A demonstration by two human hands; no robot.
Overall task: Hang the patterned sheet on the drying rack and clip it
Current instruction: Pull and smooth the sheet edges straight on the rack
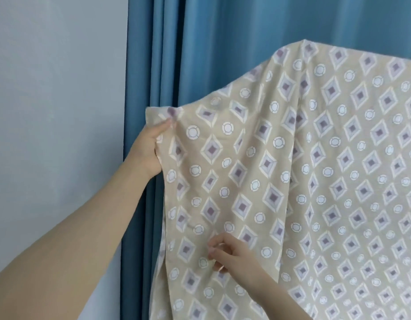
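1. Left hand (pixel 151 146) — thumb and fingers clamped on the sheet (pixel 315 169) at its upper left corner.
2. Right hand (pixel 232 255) — fingers curled against the cloth lower down; whether they pinch it, I cannot tell.
3. The sheet hangs in front of a blue curtain (pixel 199 42).

The patterned sheet (pixel 292 169), beige with purple diamonds and white circles, is hanging draped over a support hidden beneath it. Its left corner is sticking out sideways below the top edge.

blue curtain (pixel 199 42) hangs in folds beside pale wall (pixel 56 88) at left.
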